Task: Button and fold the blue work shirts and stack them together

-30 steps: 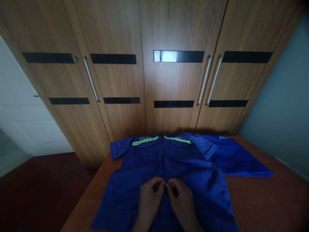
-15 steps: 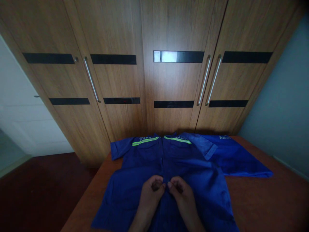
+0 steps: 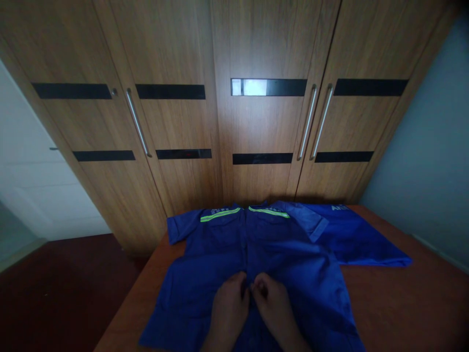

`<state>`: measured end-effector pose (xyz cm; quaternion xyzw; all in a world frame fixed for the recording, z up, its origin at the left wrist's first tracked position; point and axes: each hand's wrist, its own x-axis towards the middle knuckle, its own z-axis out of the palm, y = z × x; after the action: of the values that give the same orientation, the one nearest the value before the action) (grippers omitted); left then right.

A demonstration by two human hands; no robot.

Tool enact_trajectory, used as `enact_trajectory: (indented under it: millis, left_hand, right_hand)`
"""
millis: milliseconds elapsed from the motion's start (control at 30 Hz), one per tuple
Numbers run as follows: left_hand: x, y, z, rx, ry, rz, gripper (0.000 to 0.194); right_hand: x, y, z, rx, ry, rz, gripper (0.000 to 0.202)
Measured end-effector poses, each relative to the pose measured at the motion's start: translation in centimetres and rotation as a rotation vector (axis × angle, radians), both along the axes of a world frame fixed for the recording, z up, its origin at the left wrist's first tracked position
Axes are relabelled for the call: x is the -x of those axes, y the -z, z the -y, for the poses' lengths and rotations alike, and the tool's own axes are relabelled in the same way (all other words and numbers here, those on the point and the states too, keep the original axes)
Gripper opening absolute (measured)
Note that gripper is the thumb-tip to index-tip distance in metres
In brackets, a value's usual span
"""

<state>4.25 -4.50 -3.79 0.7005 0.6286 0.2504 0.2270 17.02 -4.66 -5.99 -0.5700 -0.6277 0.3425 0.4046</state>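
Note:
A dark blue short-sleeved work shirt (image 3: 216, 274) lies spread front side up, with yellow-green reflective strips across its chest and its collar at the far end. Both my hands are over its front opening, low on the shirt. My left hand (image 3: 230, 303) is closed, thumb and fingers pinched at the left edge of the opening. Just beside it, my right hand (image 3: 273, 300) pinches at the right edge. The fingertips nearly meet. They hide whatever small part of the placket is between them, so a button cannot be made out.
The shirt rests on a reddish-brown wooden table (image 3: 388, 303). A folded brighter blue garment (image 3: 362, 239) with pale lettering lies to its right, partly under the sleeve. Behind the table stands a wooden wardrobe (image 3: 256, 127) with metal handles. A white door (image 3: 44, 176) is at the left.
Both hands have shifted slightly toward me along the opening. My left hand has turned, its back now more toward the camera, and the fingertips are closer together. The shirt lies as before.

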Motion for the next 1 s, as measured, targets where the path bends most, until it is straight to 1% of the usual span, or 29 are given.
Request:
enact_trajectory:
  millis: [100,200,267,333,433,500,533,600,700,767,833,900,1000]
  left_hand:
    - [0.1,0.0,0.1,0.033,0.027,-0.066,0.024]
    - [0.4,-0.4,0.6,0.041,0.053,-0.075,0.021]
    - [0.8,-1.4,0.7,0.050,0.075,-0.074,0.014]
    - [1.3,-3.1,0.3,0.039,0.091,-0.073,0.009]
    - [1.6,-5.8,-1.7,-0.076,0.080,-0.111,0.014]
    - [1.3,-6.7,-3.8,-0.149,0.068,-0.163,0.015]
    - [1.1,-6.7,-5.0,-0.157,0.066,-0.195,0.015]
    - [0.6,-6.0,-7.0,-0.132,0.053,-0.260,0.012]
    - [0.1,-3.8,-8.9,-0.084,0.025,-0.299,0.010]
    - [0.2,-2.4,-9.4,-0.069,0.016,-0.285,0.008]
    - [0.5,-1.4,-9.4,-0.054,0.018,-0.258,0.008]
    - [0.9,-0.9,-9.3,-0.041,0.024,-0.230,0.008]
    - [1.1,-0.7,-9.2,-0.022,0.034,-0.204,0.009]
  right_hand:
    - [0.0,-0.2,0.0,-0.020,0.033,0.190,0.018]
    - [-0.3,-1.2,-0.4,-0.106,0.091,0.358,0.019]
    - [-0.3,-2.5,-1.0,-0.183,0.128,0.458,0.017]
    - [0.0,-4.0,-2.1,-0.244,0.141,0.544,0.014]
    - [0.9,-6.0,-4.3,-0.277,0.145,0.659,0.012]
    - [1.5,-6.6,-5.8,-0.250,0.142,0.736,0.014]
    - [1.6,-6.6,-6.4,-0.225,0.136,0.770,0.015]
    - [1.7,-6.1,-7.4,-0.166,0.125,0.814,0.015]
    - [1.1,-4.7,-8.2,-0.102,0.116,0.809,0.017]
    - [0.6,-3.9,-8.3,-0.069,0.107,0.775,0.017]
    - [0.3,-3.4,-8.3,-0.049,0.104,0.736,0.017]
    - [0.2,-3.3,-8.3,-0.055,0.118,0.709,0.016]
    - [0.1,-3.5,-8.2,-0.076,0.154,0.680,0.013]
